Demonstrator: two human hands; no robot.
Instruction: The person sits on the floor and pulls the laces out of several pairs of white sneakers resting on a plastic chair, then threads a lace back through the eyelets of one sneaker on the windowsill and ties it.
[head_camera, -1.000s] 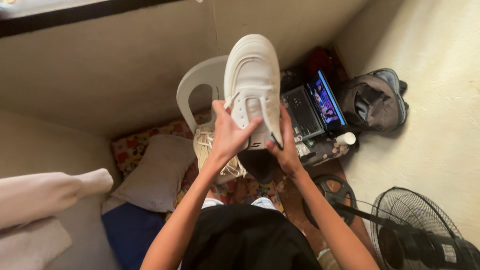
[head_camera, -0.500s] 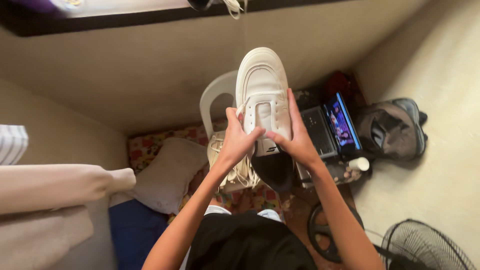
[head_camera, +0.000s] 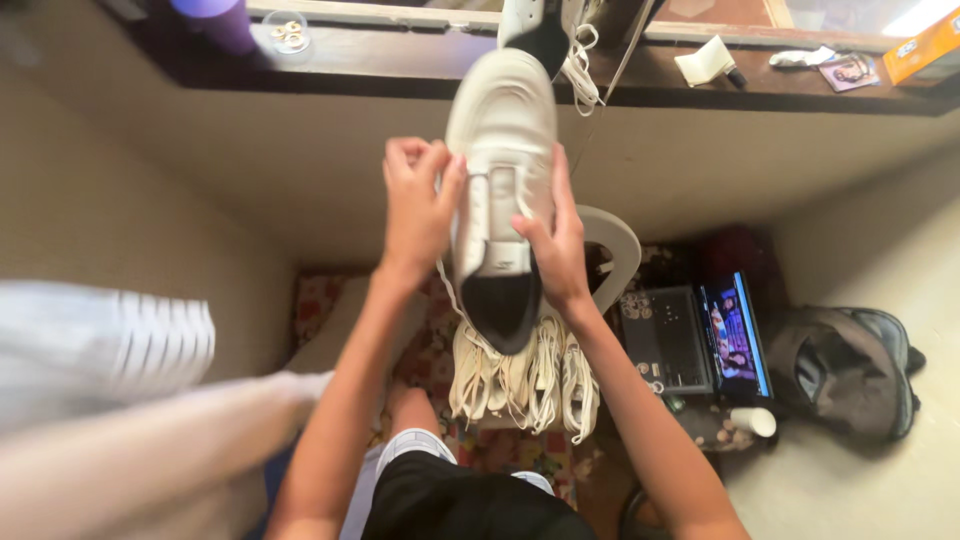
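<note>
From the head camera, a white sneaker (head_camera: 500, 170) is held up in front of the person, toe pointing away toward the dark window ledge (head_camera: 400, 70) and the open heel collar nearest the body. Its long axis runs straight away from the person, between the two hands.

The right hand (head_camera: 553, 245) grasps the shoe from its right side, fingers spread along the upper and thumb near the tongue, carrying most of the weight. The left hand (head_camera: 415, 205) sits just left of the eyelet row, fingertips pinched together on what looks like a lace end (head_camera: 440, 160); motion blur hides exactly what is pinched. The left hand is the one nearer the lacing holes, with the shoe lying immediately to its right.

Below the grip, a bundle of cream shoelaces (head_camera: 525, 375) lies draped over a white plastic chair (head_camera: 612, 240). To the right of the right forearm, an open laptop (head_camera: 700, 340) with a lit screen sits on the floor, with a dark bag (head_camera: 850, 370) further right. Left of the left arm, a pale blurred cloth (head_camera: 110, 350) fills the edge of view.
</note>
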